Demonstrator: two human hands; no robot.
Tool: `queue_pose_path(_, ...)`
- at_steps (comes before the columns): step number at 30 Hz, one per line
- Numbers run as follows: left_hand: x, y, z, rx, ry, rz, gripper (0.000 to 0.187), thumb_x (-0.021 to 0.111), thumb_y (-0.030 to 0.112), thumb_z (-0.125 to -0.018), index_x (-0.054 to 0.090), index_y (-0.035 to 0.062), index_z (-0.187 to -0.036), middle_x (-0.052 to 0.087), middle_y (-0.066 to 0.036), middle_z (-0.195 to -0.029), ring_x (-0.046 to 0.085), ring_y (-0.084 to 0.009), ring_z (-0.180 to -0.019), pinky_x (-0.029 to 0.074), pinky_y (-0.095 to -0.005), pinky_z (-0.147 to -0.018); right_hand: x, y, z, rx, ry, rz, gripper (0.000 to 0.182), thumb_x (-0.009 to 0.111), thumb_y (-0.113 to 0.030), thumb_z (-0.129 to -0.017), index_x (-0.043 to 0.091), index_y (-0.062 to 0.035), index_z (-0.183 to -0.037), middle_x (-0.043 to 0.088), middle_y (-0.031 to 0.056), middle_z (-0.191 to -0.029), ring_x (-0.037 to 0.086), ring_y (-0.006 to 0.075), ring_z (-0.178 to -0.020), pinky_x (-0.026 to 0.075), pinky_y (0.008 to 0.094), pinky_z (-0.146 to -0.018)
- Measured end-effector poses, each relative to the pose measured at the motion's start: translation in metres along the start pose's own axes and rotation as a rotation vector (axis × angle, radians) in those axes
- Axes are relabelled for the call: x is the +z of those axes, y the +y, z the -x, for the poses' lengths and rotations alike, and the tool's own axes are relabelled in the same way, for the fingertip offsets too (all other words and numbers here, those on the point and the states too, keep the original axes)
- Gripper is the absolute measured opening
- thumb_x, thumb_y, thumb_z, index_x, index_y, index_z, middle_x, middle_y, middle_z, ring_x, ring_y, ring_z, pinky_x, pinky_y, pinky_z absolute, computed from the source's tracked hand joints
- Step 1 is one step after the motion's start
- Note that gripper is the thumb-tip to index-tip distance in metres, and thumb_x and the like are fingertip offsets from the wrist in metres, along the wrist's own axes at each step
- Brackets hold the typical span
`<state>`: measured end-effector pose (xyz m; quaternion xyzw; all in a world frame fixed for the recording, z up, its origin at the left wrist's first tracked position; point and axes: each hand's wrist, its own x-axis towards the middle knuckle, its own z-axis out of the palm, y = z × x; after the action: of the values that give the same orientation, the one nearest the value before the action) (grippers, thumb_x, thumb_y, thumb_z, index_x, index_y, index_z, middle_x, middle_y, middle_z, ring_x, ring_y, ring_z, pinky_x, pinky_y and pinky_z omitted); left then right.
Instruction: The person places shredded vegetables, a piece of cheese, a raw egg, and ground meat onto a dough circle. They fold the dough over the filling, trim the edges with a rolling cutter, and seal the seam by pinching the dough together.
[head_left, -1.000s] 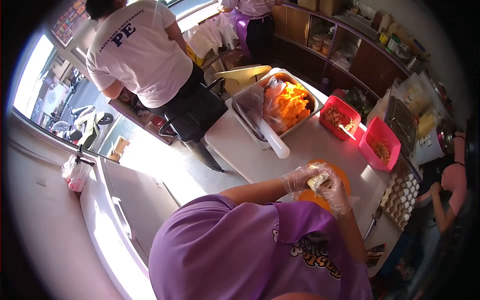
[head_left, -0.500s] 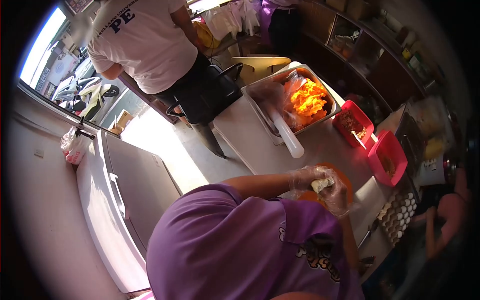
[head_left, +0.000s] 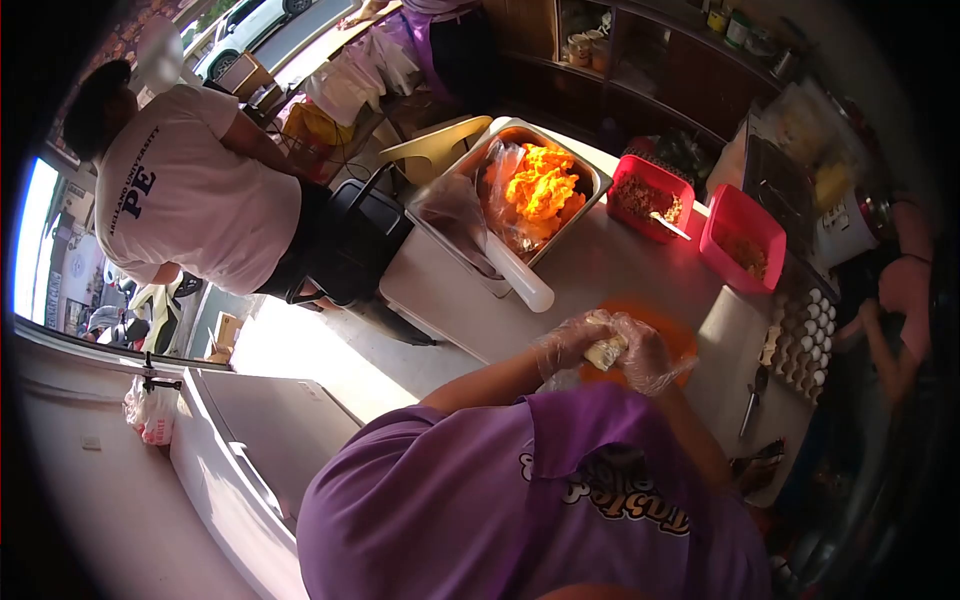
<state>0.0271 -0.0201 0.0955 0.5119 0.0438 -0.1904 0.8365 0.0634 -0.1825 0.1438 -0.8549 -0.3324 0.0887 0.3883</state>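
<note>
Both hands wear clear plastic gloves and meet in front of the purple shirt. My left hand [head_left: 568,343] is closed around one side of a pale, whitish lump [head_left: 604,352]. From the other side my right hand [head_left: 645,355] presses its fingers against the same lump. What the lump is made of I cannot make out. Beneath the hands is an orange bowl [head_left: 672,330], partly covered by them. Just beyond stands a metal tray [head_left: 590,215] with a bright orange mass [head_left: 545,190], a plastic bag and a white cylinder [head_left: 522,275].
Two pink containers, one with a crumbly filling [head_left: 640,190] and a white spoon, the other [head_left: 745,235] beside it, sit on the white table [head_left: 450,290]. Egg trays [head_left: 800,345] and a knife [head_left: 752,405] lie right. A person in white [head_left: 200,190] stands left, near a chest freezer [head_left: 260,420].
The view has swung, so the surroundings sit differently in the frame. Both hands still hold the pale lump together, with the grip slightly shifted.
</note>
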Motion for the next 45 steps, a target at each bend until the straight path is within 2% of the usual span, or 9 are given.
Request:
queue_pose_path(5,-0.005,-0.031,-0.017,0.238,-0.023,-0.332,0.026,0.064,0.015,-0.082,0.051,0.0042,-0.102,0.06,-0.01,-0.089,0.064,-0.0205,-0.075,0.055,-0.0326,-0.063,-0.002,0.006,0.009,0.186,-0.004,-0.115,0.036,0.072,-0.004,-0.069,0.059,-0.0042,-0.102,0.064,0.0128,-0.097,0.063,0.0284,-0.09,0.049,0.0367,-0.077)
queue_pose_path(7,0.011,-0.018,-0.015,-0.14,0.133,0.299,0.028,0.064,0.015,-0.081,0.051,0.004,-0.103,0.06,-0.011,-0.089,0.064,-0.0212,-0.074,0.056,-0.0328,-0.062,0.005,0.016,0.012,0.25,0.044,-0.026,0.035,0.07,-0.004,-0.07,0.059,-0.0049,-0.104,0.064,0.0129,-0.1,0.063,0.0278,-0.093,0.049,0.0366,-0.079)
queue_pose_path(9,-0.002,-0.04,-0.02,0.442,-0.021,-0.38,0.029,0.064,0.015,-0.081,0.05,0.0043,-0.103,0.059,-0.011,-0.09,0.063,-0.0202,-0.074,0.055,-0.0314,-0.063,0.008,0.022,0.014,0.241,0.067,0.025,0.024,0.06,-0.008,-0.079,0.06,-0.005,-0.103,0.063,0.0131,-0.097,0.063,0.0273,-0.091,0.048,0.0363,-0.079)
queue_pose_path(11,0.013,-0.02,-0.021,-0.077,0.161,0.094,0.029,0.065,0.016,-0.081,0.05,0.0043,-0.103,0.058,-0.01,-0.09,0.062,-0.0195,-0.076,0.055,-0.0307,-0.065,0.011,0.028,0.014,0.304,0.085,-0.126,0.02,0.056,-0.008,-0.082,0.061,-0.0044,-0.102,0.063,0.0125,-0.095,0.062,0.0265,-0.091,0.048,0.0353,-0.08)
queue_pose_path(15,0.012,-0.036,-0.023,0.23,0.087,-0.195,0.018,0.062,0.012,-0.083,0.057,0.0057,-0.099,0.059,-0.008,-0.092,0.06,-0.0184,-0.083,0.049,-0.0301,-0.07,0.01,0.029,0.016,0.257,0.142,-0.006,0.02,0.054,-0.009,-0.084,0.062,-0.0045,-0.101,0.063,0.0116,-0.096,0.061,0.0248,-0.092,0.047,0.0338,-0.081)
queue_pose_path(24,0.036,-0.021,-0.023,-0.213,0.297,0.264,0.025,0.063,0.013,-0.082,0.051,0.0073,-0.103,0.059,-0.007,-0.094,0.061,-0.0164,-0.083,0.053,-0.0282,-0.07,0.014,0.035,0.024,0.405,0.213,-0.199,0.02,0.052,-0.01,-0.086,0.062,-0.0019,-0.103,0.062,0.0136,-0.099,0.061,0.023,-0.093,0.047,0.0319,-0.082)
queue_pose_path(29,0.037,-0.018,-0.02,-0.227,0.32,0.296,0.032,0.066,0.008,-0.08,0.047,0.0046,-0.106,0.058,-0.012,-0.095,0.064,-0.0222,-0.081,0.057,-0.0326,-0.068,0.011,0.038,0.022,0.743,0.296,-0.982,0.021,0.055,-0.006,-0.085,0.062,-0.0016,-0.103,0.063,0.0133,-0.099,0.062,0.0234,-0.091,0.049,0.0318,-0.081)
queue_pose_path(32,0.025,-0.032,-0.026,-0.224,0.342,0.255,0.031,0.065,0.009,-0.081,0.047,0.0042,-0.106,0.059,-0.012,-0.096,0.064,-0.022,-0.082,0.057,-0.0331,-0.068,0.019,0.06,0.031,0.383,0.219,-0.002,0.021,0.057,0.001,-0.08,0.063,-0.0017,-0.1,0.064,0.0132,-0.1,0.063,0.0243,-0.092,0.049,0.0319,-0.082)
queue_pose_path(45,-0.055,-0.045,-0.002,-0.346,0.383,0.359,0.037,0.06,0.024,-0.088,0.046,0.0089,-0.119,0.059,-0.008,-0.106,0.062,-0.0202,-0.091,0.055,-0.0375,-0.078,0.007,0.184,0.025,0.693,0.128,0.016,0.045,0.051,-0.007,-0.083,0.052,-0.0142,-0.127,0.055,0.0161,-0.116,0.049,0.0321,-0.114,0.04,0.0368,-0.096)
